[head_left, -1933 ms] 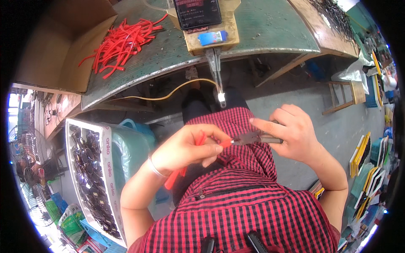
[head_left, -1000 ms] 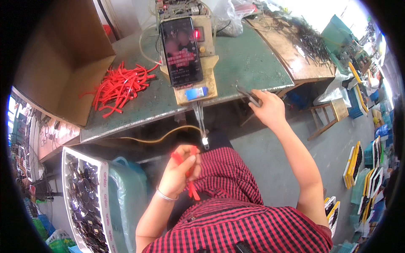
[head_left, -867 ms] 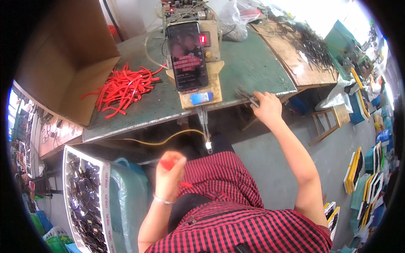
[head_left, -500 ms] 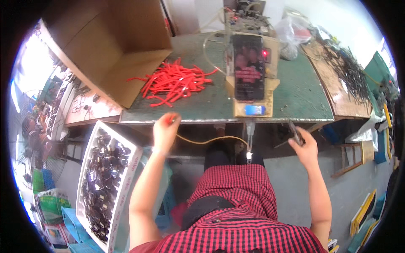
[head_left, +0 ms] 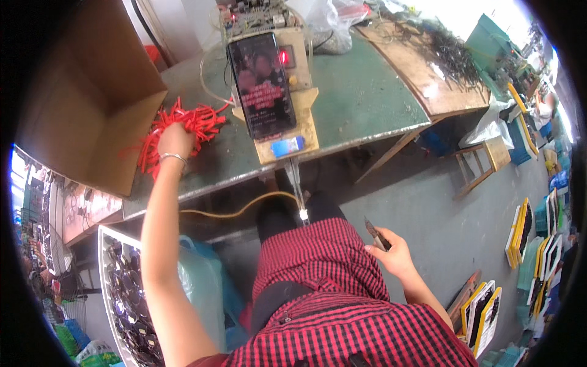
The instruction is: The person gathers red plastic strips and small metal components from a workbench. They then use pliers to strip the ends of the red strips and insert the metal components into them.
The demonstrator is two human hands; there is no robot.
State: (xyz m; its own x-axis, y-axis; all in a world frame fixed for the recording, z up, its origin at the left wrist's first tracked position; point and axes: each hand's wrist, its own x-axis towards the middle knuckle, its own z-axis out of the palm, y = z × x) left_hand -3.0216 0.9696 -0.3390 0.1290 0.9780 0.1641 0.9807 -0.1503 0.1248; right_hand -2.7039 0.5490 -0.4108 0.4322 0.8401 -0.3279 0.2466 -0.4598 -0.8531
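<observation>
Fingers down, my left hand (head_left: pixel 175 142) reaches into a heap of thin red strips (head_left: pixel 208 125) at the left of the green workbench. Its back hides the fingertips, so whether it grips any strip does not show. Beside my right thigh, over the floor, my right hand (head_left: pixel 396 254) is closed round a dark, narrow hand tool (head_left: pixel 378 237) with a pointed tip; its exact kind is unclear. A phone (head_left: pixel 262 85) leans upright on a small machine (head_left: pixel 298 52) at the bench's middle, with a blue block (head_left: pixel 287 147) below it.
A large open cardboard box (head_left: pixel 79 110) tilts beside the strips. Left of my lap stands a white-rimmed box (head_left: pixel 119 230) of dark, shiny parts. Dark strands (head_left: pixel 437 46) lie on a wooden board (head_left: pixel 400 61) at right. A yellow hose (head_left: pixel 244 207) runs below the bench edge, and a wooden stool (head_left: pixel 489 160) stands right.
My left hand has gone from the bench's front edge into the red strips. My right hand, still holding the tool, has come lower and nearer my lap. The whole view has turned and shifted.
</observation>
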